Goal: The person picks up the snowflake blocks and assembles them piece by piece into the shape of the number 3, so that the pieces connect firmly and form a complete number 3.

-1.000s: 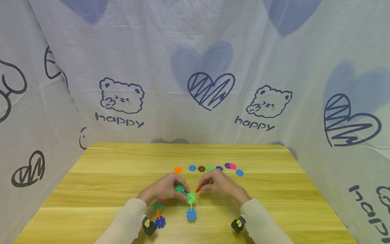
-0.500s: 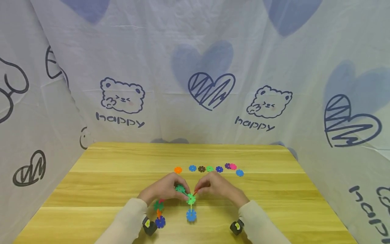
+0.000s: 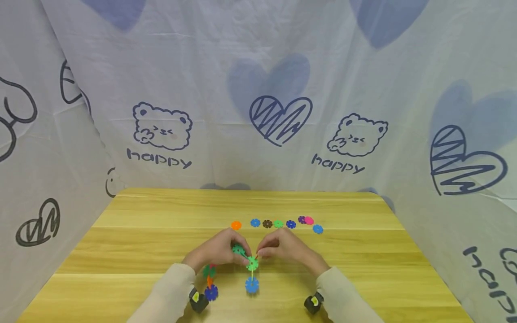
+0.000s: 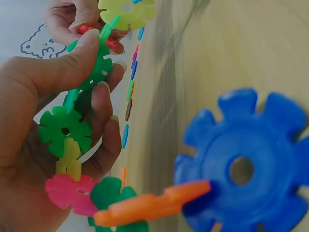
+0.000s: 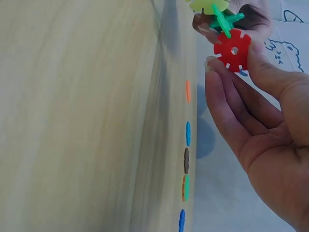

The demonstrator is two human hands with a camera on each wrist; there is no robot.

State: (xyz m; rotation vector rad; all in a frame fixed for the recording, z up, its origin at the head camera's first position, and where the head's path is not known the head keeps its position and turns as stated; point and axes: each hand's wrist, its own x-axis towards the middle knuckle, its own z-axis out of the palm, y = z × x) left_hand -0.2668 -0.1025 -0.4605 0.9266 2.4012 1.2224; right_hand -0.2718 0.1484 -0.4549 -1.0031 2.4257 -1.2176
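Between the thumb and fingers of my left hand (image 3: 222,249) is a chain of interlocking snowflake discs. In the left wrist view, a green disc (image 4: 65,129), a pink one (image 4: 72,192), an orange one (image 4: 149,208) and a large dark blue one (image 4: 207,145) hang along its near end. The chain's other branch carries a light green disc (image 3: 252,263) with a blue disc (image 3: 252,285) below it. My right hand (image 3: 286,246) pinches a red snowflake disc (image 5: 234,50), whose edge meets a green disc (image 5: 223,21) of the chain. My fingers hide part of the join.
A loose row of snowflake discs lies behind my hands on the wooden table (image 3: 153,215): orange (image 3: 236,225), blue (image 3: 255,222), brown (image 3: 267,224), green (image 3: 278,223) and others to the right. A printed cloth (image 3: 210,148) hangs behind and at both sides.
My right hand has moved left, bringing the red disc from a gap beside the chain up against it. The left hand stays almost still; the hanging discs have shifted slightly left.
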